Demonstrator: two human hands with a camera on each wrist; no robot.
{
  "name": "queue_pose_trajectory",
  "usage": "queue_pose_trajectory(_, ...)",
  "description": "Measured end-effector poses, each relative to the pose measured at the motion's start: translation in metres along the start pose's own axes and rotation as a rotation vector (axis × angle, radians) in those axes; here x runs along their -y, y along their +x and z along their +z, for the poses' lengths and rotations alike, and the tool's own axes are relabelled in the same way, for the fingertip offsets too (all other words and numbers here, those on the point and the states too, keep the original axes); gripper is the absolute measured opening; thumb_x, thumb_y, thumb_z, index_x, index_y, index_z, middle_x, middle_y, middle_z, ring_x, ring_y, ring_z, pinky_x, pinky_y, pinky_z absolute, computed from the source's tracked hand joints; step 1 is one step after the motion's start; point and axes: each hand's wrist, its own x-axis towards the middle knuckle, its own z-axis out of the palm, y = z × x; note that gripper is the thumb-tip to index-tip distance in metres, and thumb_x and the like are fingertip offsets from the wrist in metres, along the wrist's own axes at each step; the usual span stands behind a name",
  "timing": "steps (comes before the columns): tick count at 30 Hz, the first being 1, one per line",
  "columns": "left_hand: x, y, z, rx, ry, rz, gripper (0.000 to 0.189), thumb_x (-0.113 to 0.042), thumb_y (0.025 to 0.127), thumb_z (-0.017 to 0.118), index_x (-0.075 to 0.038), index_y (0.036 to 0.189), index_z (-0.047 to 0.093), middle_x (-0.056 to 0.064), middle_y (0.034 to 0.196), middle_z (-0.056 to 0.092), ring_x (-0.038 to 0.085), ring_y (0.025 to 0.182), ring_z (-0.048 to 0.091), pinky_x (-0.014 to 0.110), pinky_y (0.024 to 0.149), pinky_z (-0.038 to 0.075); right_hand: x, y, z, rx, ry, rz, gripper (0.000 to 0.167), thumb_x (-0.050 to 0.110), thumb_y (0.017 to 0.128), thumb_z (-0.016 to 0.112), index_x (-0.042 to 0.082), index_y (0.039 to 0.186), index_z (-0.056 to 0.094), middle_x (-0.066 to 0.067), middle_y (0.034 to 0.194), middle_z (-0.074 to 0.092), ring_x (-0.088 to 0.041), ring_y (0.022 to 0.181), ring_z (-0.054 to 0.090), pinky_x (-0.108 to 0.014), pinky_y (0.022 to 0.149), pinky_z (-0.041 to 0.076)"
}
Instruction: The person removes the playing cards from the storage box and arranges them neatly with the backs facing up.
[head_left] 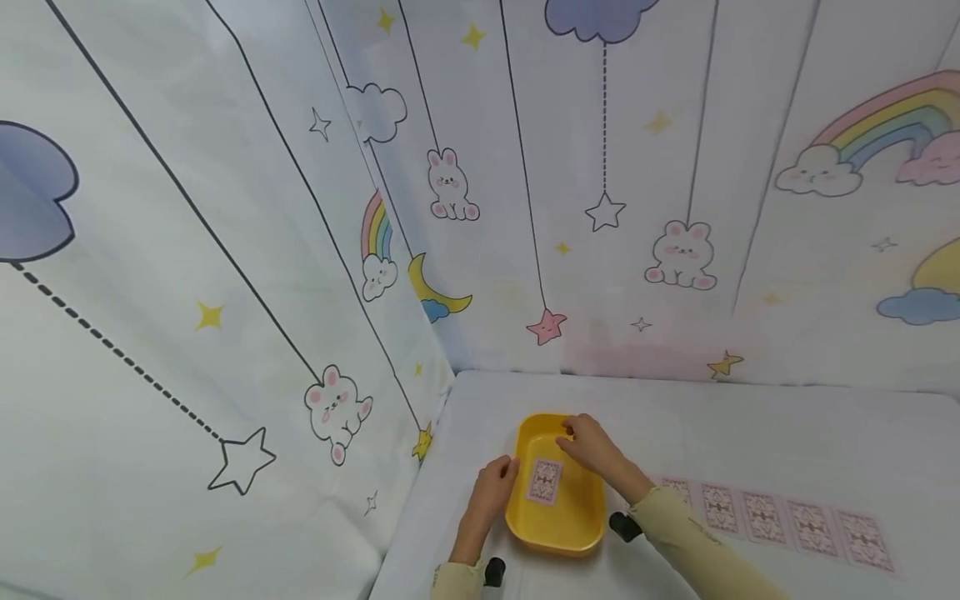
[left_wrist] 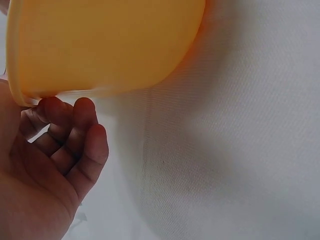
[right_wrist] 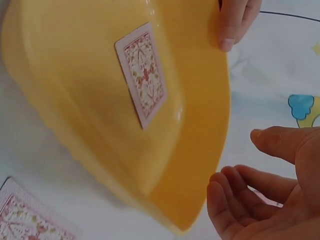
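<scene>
A yellow plastic tray (head_left: 570,527) sits on the white table, with one playing card (head_left: 544,482) lying back up on its floor. My left hand (head_left: 493,487) pinches the tray's left rim, thumb inside and fingers curled against the outer wall (left_wrist: 110,45), as the left wrist view shows. Over the tray's far right corner is my right hand (head_left: 592,446), holding nothing. In the right wrist view its thumb (right_wrist: 275,142) stands apart from the loosely bent fingers, and the fingertips are right by the rim.
A row of several face-down cards (head_left: 763,517) lies on the table (head_left: 787,425) to the tray's right, partly behind the right sleeve (head_left: 693,542). Small black objects (head_left: 624,527) show by both wrists. Cartoon-printed white sheets (head_left: 510,275) rise behind and at the left.
</scene>
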Motion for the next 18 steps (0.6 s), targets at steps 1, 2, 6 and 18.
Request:
queue_pose_trajectory(1,0.0,0.0,0.0,0.003,-0.004,-0.003,0.033,-0.035,0.106,0.049,-0.015,0.08,0.05,-0.005,0.069,0.043,0.009,0.061,0.043,0.023,0.054,0.034,0.001,0.002,0.003,0.004,0.0,0.0,0.037,0.012,0.093,0.07,-0.011,0.12,0.063,-0.021,0.107,0.064,-0.029,0.096,0.064,-0.044,0.085,0.056)
queue_pose_trajectory(2,0.0,0.0,0.0,0.004,-0.009,-0.008,0.033,-0.036,0.106,0.049,-0.015,0.08,0.05,-0.005,0.069,0.043,0.009,0.061,0.043,0.023,0.054,0.034,0.003,0.004,0.005,0.008,-0.008,0.0,0.036,0.012,0.093,0.07,-0.011,0.119,0.063,-0.021,0.106,0.065,-0.029,0.095,0.064,-0.044,0.086,0.056)
queue_pose_trajectory(6,0.0,0.002,0.001,0.011,-0.01,-0.016,0.033,-0.036,0.106,0.048,-0.016,0.08,0.05,-0.005,0.069,0.043,0.009,0.062,0.043,0.023,0.054,0.035,0.007,0.01,0.011,0.03,-0.04,-0.001,0.036,0.013,0.093,0.071,-0.011,0.118,0.063,-0.022,0.106,0.066,-0.03,0.095,0.065,-0.045,0.086,0.056)
queue_pose_trajectory(18,-0.002,0.001,-0.002,0.008,-0.002,-0.005,0.032,-0.034,0.107,0.048,-0.015,0.08,0.049,-0.005,0.069,0.041,0.009,0.06,0.041,0.023,0.053,0.033,0.004,0.027,0.039,0.209,-0.118,0.098,0.04,0.015,0.089,0.075,-0.009,0.119,0.061,-0.023,0.113,0.067,-0.033,0.101,0.065,-0.049,0.093,0.053)
